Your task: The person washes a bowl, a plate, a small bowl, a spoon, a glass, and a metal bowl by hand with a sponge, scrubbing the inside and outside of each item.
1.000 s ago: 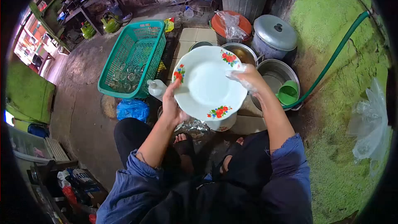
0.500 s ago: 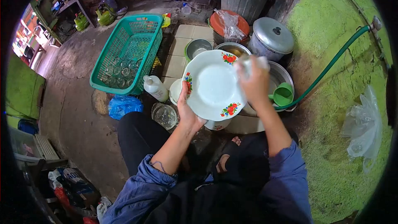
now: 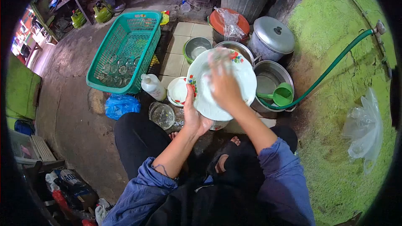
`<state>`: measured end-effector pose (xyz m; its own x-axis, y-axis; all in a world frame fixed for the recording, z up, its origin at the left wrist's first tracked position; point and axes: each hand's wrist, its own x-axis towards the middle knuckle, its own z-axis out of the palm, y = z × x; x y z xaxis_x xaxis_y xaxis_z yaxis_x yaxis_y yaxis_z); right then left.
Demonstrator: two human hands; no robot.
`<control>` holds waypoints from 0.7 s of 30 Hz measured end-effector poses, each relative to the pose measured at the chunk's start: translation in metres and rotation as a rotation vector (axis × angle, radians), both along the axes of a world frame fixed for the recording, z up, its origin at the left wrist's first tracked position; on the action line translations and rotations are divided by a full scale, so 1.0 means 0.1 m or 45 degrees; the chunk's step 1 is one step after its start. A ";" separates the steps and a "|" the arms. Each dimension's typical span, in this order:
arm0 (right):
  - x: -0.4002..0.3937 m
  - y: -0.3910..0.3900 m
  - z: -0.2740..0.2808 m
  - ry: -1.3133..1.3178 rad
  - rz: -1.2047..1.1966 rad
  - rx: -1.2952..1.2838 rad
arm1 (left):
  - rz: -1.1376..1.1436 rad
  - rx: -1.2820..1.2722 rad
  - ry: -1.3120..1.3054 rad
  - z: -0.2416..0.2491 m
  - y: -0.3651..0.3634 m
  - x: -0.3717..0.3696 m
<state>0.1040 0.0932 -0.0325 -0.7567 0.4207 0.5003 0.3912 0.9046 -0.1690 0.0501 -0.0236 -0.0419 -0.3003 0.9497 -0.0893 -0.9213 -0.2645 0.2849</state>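
My left hand grips the left rim of a white plate with red flowers, thumb on top and fingers underneath. The plate is tilted towards me above my feet. Over its inner face lies my right hand, fingers smeared by motion, with a whitish sponge-like pad under them, itself too blurred to make out well. Left of the plate are a smaller flowered dish, a white bottle and a clear bowl. Part of another flowered piece shows beneath the plate.
A green basket holds several glasses. Right of the plate stands a metal pot with a green dipper and a hose. Behind are a lidded pot, a metal bowl and a red lid. A blue bag lies left.
My right hand has swept from the plate's right rim leftwards and up across its face. The plate has tilted and turned slightly in my left hand, which keeps its grip.
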 end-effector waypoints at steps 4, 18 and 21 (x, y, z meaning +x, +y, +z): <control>-0.05 -0.08 -0.04 -0.135 0.466 -0.055 | -0.036 -0.003 -0.048 -0.08 -0.04 -0.03; 0.02 0.12 0.13 -0.161 -0.169 0.330 | -0.047 -0.015 -0.002 -0.07 0.02 -0.02; 0.04 0.24 0.07 0.057 -0.515 0.198 | 0.015 -0.013 0.036 -0.01 0.04 0.03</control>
<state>0.1076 0.1168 -0.0250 -0.5224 0.5960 0.6098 0.7150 0.6958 -0.0674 0.0531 -0.0198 -0.0427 -0.3140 0.9451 -0.0905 -0.9096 -0.2721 0.3138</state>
